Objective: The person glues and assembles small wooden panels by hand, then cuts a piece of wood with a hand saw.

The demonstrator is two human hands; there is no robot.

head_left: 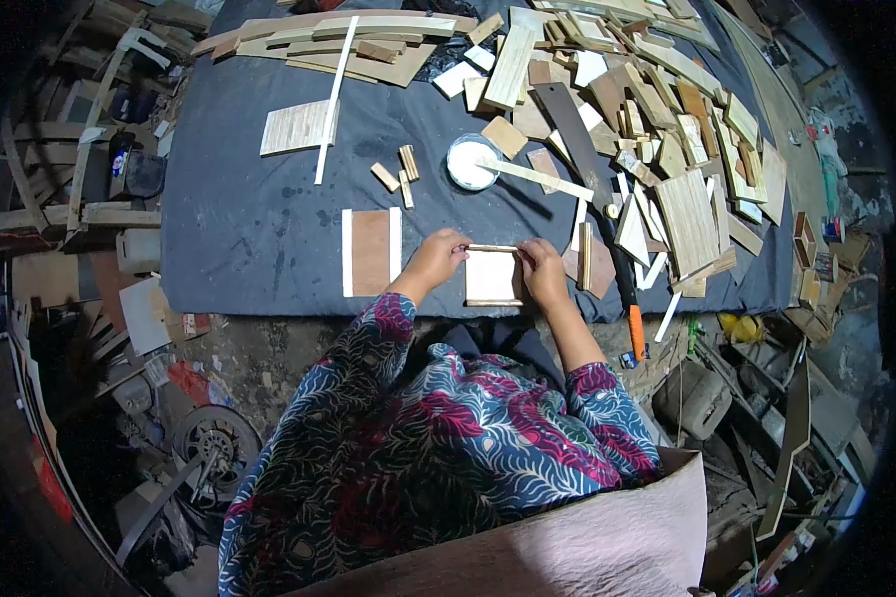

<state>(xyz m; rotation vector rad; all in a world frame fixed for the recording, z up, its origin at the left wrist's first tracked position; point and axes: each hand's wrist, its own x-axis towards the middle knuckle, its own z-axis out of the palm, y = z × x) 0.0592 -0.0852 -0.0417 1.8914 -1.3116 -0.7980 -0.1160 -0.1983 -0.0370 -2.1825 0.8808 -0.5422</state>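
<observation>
In front of me on the cloth-covered table lies a small white panel [493,276] with a thin wooden strip along its near edge. Another wooden strip [492,248] runs along the panel's far edge. My left hand [436,263] pinches the left end of this far strip. At its right end, my right hand [545,273] is closed with fingertips on the strip and the panel's corner. Left of them rests a brown board [371,253] with white strips on both sides. Beyond my hands stands a tub of white paste [472,163] with a flat stick [538,179] across it.
Several small wood blocks [405,189] lie left of the tub. Offcuts [657,109] are heaped at the right and far side. A saw with an orange handle [636,333] overhangs the near edge. A striped board [299,127] and long white strip [336,99] lie far left.
</observation>
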